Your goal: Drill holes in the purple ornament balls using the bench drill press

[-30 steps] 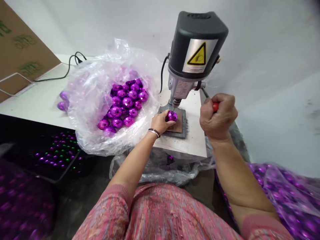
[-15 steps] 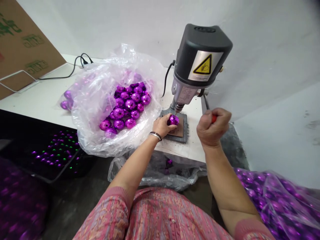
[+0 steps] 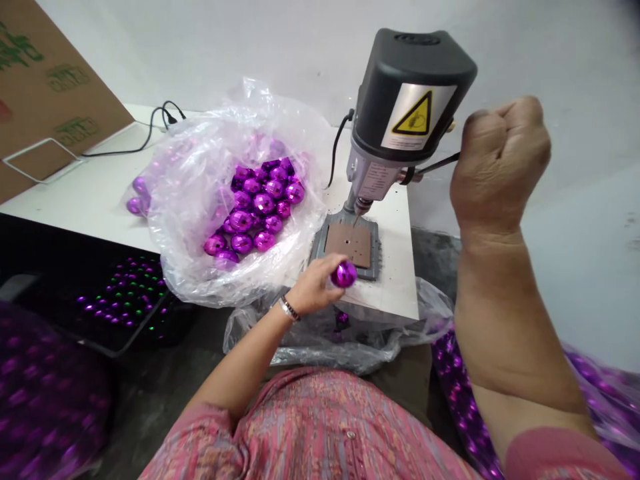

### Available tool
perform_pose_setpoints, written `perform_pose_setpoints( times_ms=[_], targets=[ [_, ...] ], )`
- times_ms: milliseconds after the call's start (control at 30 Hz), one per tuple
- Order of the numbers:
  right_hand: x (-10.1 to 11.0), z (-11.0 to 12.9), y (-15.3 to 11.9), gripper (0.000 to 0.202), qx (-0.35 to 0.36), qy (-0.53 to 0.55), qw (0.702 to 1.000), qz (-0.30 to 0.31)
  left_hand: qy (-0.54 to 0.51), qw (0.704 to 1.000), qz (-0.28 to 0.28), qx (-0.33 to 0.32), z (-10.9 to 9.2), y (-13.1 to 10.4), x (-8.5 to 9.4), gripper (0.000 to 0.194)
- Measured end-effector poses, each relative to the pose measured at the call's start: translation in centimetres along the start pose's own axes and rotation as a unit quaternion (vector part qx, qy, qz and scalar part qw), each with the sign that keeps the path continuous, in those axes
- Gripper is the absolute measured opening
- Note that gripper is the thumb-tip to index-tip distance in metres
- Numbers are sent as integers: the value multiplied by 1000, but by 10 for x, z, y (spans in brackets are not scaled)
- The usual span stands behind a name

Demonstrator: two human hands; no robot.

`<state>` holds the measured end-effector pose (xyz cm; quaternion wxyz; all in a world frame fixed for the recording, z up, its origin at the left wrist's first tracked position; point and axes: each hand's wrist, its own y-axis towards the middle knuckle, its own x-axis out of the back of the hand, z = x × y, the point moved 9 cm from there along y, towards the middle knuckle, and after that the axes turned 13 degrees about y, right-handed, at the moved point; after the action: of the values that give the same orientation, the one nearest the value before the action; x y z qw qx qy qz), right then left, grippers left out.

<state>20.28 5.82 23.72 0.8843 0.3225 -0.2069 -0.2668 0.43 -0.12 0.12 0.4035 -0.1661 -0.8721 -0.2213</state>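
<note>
Between the thumb and fingers of my left hand [image 3: 316, 285] is a shiny purple faceted ball [image 3: 344, 273], held just in front of the drill press base [image 3: 369, 273]. My right hand [image 3: 503, 163] is raised at the right, its fingers wrapped round the end of the drill press lever [image 3: 440, 162]; the grip itself is hidden in the fist. The drill press [image 3: 417, 100] has a dark motor housing with a yellow warning label. Its thin bit [image 3: 356, 220] points down above a brown board [image 3: 345, 247] with small holes, and stands clear of it.
A clear plastic bag [image 3: 185, 260] of purple balls [image 3: 263, 203] lies open on the white table [image 3: 393, 293]. A cardboard box [image 3: 55, 100] and a black cable [image 3: 123, 155] are at the left. More bagged purple balls [image 3: 453, 380] stand low at the right.
My left hand has drawn the purple ball off the brown board towards me. My right hand has risen up and to the right with the lever, and the bit is now free of the ball.
</note>
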Motion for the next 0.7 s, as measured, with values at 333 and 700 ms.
perform_pose_setpoints(
  times_ms=[333,700],
  targets=[
    [5,-4,-3,23,39,-2,999,-23,251,922,-100,278,72,-2,133,29],
    [1,-4,-8,20,18,-15,1000,8,248,896,-24,367,112,-21,128,55]
  ],
)
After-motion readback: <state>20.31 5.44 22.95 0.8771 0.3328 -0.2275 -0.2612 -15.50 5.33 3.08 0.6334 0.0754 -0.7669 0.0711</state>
